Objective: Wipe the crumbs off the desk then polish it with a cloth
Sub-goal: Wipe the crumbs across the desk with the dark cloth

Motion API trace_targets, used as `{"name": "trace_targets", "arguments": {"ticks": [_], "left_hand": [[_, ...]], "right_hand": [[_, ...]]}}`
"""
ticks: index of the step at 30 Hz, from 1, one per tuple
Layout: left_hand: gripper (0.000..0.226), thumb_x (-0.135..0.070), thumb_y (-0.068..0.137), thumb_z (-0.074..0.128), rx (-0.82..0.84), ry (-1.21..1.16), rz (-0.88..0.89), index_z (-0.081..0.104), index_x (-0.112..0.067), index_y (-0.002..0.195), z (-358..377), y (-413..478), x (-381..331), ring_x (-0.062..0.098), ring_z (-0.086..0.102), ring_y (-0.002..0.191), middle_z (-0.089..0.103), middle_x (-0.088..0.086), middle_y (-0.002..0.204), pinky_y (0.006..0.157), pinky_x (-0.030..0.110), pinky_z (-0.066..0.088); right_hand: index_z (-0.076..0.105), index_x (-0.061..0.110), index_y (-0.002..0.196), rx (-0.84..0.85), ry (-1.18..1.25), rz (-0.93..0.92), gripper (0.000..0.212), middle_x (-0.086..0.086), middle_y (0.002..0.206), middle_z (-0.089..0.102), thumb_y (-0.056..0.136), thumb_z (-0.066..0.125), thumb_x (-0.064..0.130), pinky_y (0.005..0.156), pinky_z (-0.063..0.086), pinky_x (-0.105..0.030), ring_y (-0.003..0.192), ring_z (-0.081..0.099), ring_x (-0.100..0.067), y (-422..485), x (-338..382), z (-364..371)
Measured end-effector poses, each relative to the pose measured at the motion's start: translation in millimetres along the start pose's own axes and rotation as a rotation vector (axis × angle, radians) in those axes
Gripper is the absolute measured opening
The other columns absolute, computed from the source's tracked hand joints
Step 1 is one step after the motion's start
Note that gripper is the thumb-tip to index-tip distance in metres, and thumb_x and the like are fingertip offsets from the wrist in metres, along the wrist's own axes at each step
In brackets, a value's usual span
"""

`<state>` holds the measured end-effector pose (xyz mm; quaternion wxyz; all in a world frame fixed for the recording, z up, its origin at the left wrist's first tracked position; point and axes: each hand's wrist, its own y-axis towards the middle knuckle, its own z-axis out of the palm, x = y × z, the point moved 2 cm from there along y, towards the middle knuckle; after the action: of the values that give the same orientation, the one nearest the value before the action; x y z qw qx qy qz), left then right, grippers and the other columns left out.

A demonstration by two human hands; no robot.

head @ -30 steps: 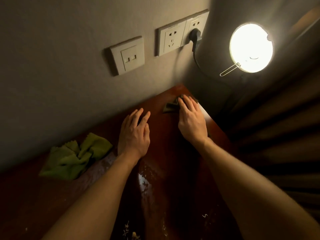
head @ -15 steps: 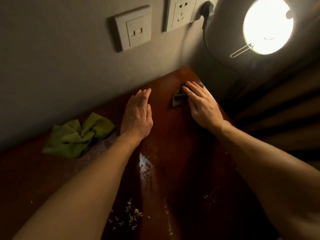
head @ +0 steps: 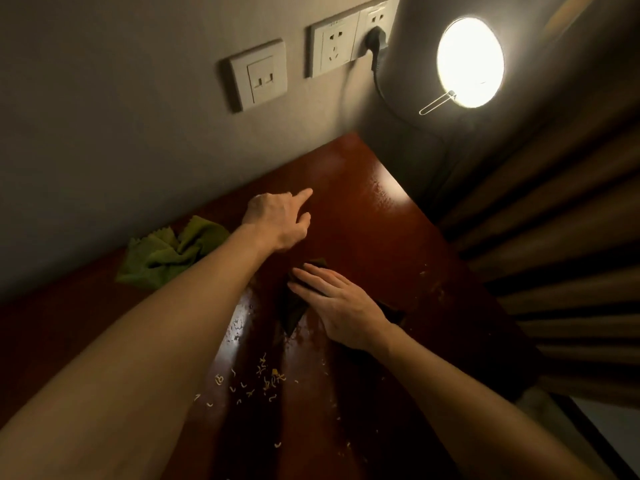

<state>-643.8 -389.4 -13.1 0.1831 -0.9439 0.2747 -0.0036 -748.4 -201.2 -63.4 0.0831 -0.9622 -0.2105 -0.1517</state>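
Note:
My right hand (head: 337,306) presses flat on a dark cloth (head: 294,311) in the middle of the glossy red-brown desk (head: 367,216). Only the cloth's left edge and lower corner show from under the palm. My left hand (head: 280,216) rests farther back on the desk, fingers spread and holding nothing. Pale crumbs (head: 263,379) lie scattered on the desk just in front of the cloth. A crumpled green cloth (head: 166,252) sits at the left by the wall.
The desk butts against a grey wall with a switch (head: 258,76) and sockets (head: 343,46) holding a black plug (head: 375,45). A bright round lamp (head: 469,62) shines at the upper right. Ribbed curtains (head: 554,237) hang along the desk's right edge.
My right hand has dragged the dark cloth from the far right corner toward me, down to the middle of the desk. My left hand stayed about where it was, fingers spreading.

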Motion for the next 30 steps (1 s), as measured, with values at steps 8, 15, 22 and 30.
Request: {"name": "trace_targets", "arguments": {"ticks": [8,15,22,30], "left_hand": [[0.066,-0.066,0.105,0.018,0.186,0.046,0.02,0.002,-0.042,0.165,-13,8,-30,0.047,0.042,0.142,0.038,0.031,0.157,0.113,0.05,0.038],[0.08,-0.088,0.088,0.01,0.224,0.13,-0.072,-0.017,-0.056,0.156,24,11,-48,0.07,0.005,0.146,-0.009,0.039,0.164,0.119,0.069,0.021],[0.089,-0.093,0.084,0.017,0.239,0.154,-0.079,-0.023,-0.056,0.154,28,8,-47,0.07,-0.001,0.146,-0.017,0.038,0.163,0.119,0.069,0.02],[0.099,-0.096,0.08,0.026,0.268,0.19,-0.051,-0.025,-0.055,0.154,27,0,-43,0.068,-0.002,0.147,-0.019,0.037,0.164,0.12,0.068,0.019]], "right_hand": [[0.045,0.019,0.157,-0.222,0.072,0.199,0.05,-0.005,0.166,0.036,0.106,0.046,0.019,0.13,0.017,-0.037,0.157,0.025,-0.022,38,-79,-40],[0.039,0.025,0.16,-0.251,0.035,0.331,0.049,0.003,0.17,0.029,0.111,0.041,0.024,0.13,0.012,-0.03,0.159,0.017,-0.016,29,-160,-62],[0.037,0.022,0.161,-0.236,-0.012,0.385,0.049,0.002,0.17,0.027,0.112,0.039,0.024,0.13,0.018,-0.036,0.16,0.013,-0.014,-38,-145,-51],[0.041,0.016,0.159,-0.238,0.034,0.329,0.049,-0.001,0.17,0.028,0.109,0.042,0.017,0.129,0.018,-0.037,0.16,0.015,-0.019,-90,-51,-9]]}}
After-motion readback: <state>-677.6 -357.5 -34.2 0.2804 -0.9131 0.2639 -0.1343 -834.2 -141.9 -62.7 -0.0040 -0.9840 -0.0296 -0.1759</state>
